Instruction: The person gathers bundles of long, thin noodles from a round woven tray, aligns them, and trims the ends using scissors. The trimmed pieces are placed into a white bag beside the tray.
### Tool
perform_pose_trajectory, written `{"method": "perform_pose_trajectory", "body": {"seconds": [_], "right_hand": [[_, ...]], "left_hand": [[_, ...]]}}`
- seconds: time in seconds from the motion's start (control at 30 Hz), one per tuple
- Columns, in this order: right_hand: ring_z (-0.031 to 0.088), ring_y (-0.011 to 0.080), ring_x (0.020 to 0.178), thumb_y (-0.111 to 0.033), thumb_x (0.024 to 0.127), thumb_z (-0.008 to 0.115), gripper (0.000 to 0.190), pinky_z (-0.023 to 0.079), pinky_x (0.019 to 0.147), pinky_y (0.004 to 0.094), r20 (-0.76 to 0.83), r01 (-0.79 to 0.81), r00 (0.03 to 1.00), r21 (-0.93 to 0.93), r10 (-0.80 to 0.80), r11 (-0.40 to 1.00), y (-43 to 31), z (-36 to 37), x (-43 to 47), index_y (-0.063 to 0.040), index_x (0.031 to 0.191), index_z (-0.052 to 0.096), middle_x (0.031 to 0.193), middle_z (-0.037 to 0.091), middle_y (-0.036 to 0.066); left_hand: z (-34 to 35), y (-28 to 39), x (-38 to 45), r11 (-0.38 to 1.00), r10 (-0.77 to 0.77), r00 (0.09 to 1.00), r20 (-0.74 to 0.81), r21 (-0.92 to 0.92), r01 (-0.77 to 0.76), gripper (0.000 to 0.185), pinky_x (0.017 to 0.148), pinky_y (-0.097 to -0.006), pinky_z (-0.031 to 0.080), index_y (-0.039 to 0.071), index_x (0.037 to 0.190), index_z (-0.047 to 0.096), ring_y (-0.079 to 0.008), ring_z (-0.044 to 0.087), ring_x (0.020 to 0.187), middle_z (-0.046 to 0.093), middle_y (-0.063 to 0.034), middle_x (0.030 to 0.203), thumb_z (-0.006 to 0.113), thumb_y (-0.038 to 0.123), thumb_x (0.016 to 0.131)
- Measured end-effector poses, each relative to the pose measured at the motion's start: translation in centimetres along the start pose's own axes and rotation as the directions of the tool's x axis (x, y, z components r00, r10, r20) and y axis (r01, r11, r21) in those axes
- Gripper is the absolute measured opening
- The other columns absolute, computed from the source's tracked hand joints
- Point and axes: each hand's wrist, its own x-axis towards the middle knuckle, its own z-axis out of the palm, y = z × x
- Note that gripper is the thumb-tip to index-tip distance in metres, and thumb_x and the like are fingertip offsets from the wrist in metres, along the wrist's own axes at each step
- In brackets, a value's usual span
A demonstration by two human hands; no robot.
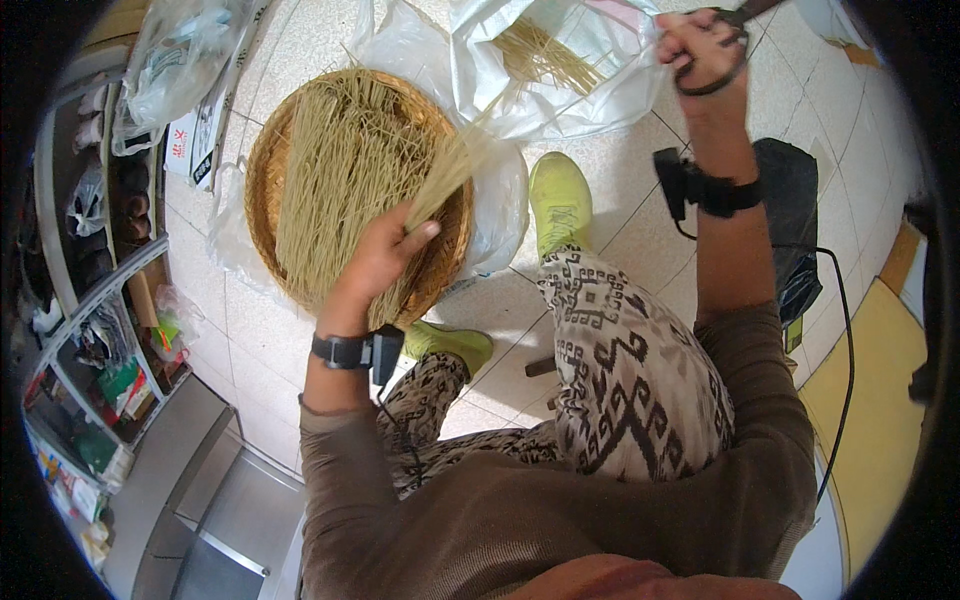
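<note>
My left hand grips a bundle of thin, dry, straw-coloured strands, whose far ends fan out up and to the right. Beneath that hand sits a round woven basket, heaped with long strands of the same kind. Up at the right, my right hand is closed around dark-handled scissors; a handle loop hangs below the fingers, and the blades run toward the picture's rim. Between the hands an open white woven plastic sack holds shorter strands.
Clear plastic sheeting lies under the basket on the tiled floor. My yellow-green shoes flank the basket's near side. Shelves with bags and goods stand at left. A dark bag rests beside my right arm, near a hanging black cable.
</note>
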Motion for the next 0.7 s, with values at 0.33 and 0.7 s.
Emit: {"method": "perform_pose_trajectory", "body": {"seconds": [0.33, 0.7], "right_hand": [[0.058, 0.0151, 0.065, 0.001, 0.084, 0.063, 0.01, 0.049, 0.062, 0.0313, -0.09, -0.188, 0.842, 0.875, 0.532, 0.446, 2.3, 0.5, -2.4, -0.006, 0.083, 0.057, 0.086, 0.065, 0.016], [0.062, 0.0172, 0.066, 0.001, 0.083, 0.064, 0.012, 0.048, 0.062, 0.0328, -0.003, -0.234, 0.831, 0.905, 0.556, 0.354, 1.6, 3.5, -2.4, -0.008, 0.078, 0.059, 0.083, 0.068, 0.014]], "left_hand": [[-4.0, -0.6, -2.9, 0.911, -0.081, 0.954, -0.287, -0.41, -0.046, 0.014, 0.052, -0.0168, 0.033, 0.008, 0.099, 0.061, -0.0008, 0.041, 0.058, 0.052, 0.0069, 0.072, 0.063, 0.019, 0.091], [1.7, 4.3, 2.3, 0.893, 0.182, 0.965, -0.187, -0.379, -0.242, 0.016, 0.074, -0.024, 0.049, 0.002, 0.102, 0.066, -0.0089, 0.06, 0.08, 0.067, -0.0003, 0.088, 0.066, 0.01, 0.088]]}}
